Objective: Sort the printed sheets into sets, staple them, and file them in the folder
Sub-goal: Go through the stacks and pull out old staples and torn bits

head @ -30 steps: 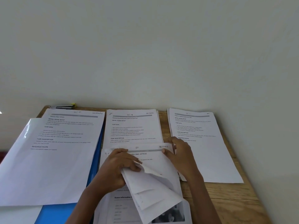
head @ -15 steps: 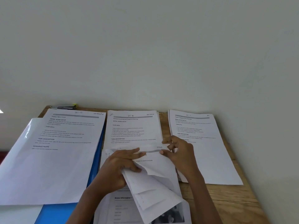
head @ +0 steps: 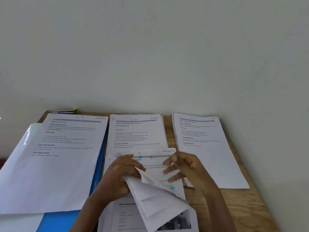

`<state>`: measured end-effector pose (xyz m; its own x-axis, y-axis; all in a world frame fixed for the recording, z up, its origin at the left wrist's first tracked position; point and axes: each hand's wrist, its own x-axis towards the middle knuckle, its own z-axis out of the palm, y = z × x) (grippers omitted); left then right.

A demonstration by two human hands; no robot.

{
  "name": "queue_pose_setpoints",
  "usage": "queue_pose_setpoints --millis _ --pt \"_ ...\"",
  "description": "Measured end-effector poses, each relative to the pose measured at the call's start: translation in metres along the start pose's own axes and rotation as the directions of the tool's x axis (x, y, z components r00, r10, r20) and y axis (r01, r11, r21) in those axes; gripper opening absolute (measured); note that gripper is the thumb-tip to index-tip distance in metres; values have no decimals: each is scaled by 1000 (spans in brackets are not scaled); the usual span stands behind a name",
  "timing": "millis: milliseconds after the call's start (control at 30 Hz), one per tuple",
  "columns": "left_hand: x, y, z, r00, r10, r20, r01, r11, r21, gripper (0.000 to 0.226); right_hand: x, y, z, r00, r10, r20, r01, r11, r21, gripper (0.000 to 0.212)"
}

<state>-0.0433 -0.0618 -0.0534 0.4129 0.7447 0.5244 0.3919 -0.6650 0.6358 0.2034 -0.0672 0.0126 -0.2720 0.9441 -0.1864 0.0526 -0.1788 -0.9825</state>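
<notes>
The blue folder [head: 63, 221] lay flat on the left side of the wooden table [head: 242, 206]. A big pile of sheets [head: 66, 156] lay on top of it and hid most of it. Only a blue strip and a blue corner showed. A shiny white flap [head: 21, 148] stuck out from under that pile on the left.

My left hand [head: 120, 174] was curled round some pages [head: 155, 198] that were bent back toward me, and it gripped them. They belonged to the stack I was sorting, which sat in front of me, just beside the folder. My right hand [head: 185, 168] had bent fingers touching the top sheet [head: 155, 156] of that stack. It was blurry, so I could not tell if it pinched the sheet.

Behind my hands lay a middle pile [head: 136, 131], and the top sheet covered its near edge. A right pile [head: 205, 148] lay past my right hand. My right wrist hid its near left corner. A thin dark thing with a yellow tip [head: 64, 112], maybe a stapler, lay at the back by the wall [head: 150, 47].
</notes>
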Motion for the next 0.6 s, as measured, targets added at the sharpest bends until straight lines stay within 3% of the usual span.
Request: queue_pose_setpoints --millis 67,133,167,267,467,533,600 --pt "0 0 -1 1000 0 0 0 1000 0 31 15 11 -4 950 -101 -295 -7 939 -344 5" --pt "-1 0 -1 1000 5 1 -5 1000 -1 30 28 18 -5 937 -122 -327 -118 772 -625 18" --pt "-1 0 -1 1000 8 -1 -8 1000 -4 31 33 20 -6 944 -90 -318 -153 734 -662 26" --pt "-1 0 -2 1000 9 1 -9 1000 -1 32 41 21 -2 946 -127 -297 -91 778 -622 31" --pt "-5 1 -1 1000 -1 -19 1 1000 -12 32 34 10 6 877 -286 -385 21 826 -563 25" --pt "-5 1 -1 1000 -6 -19 5 1000 -22 30 31 8 5 873 -321 -366 57 814 -578 28" --pt "-5 1 0 1000 -13 -21 12 1000 -28 25 26 6 4 868 -360 -341 79 779 -622 19"
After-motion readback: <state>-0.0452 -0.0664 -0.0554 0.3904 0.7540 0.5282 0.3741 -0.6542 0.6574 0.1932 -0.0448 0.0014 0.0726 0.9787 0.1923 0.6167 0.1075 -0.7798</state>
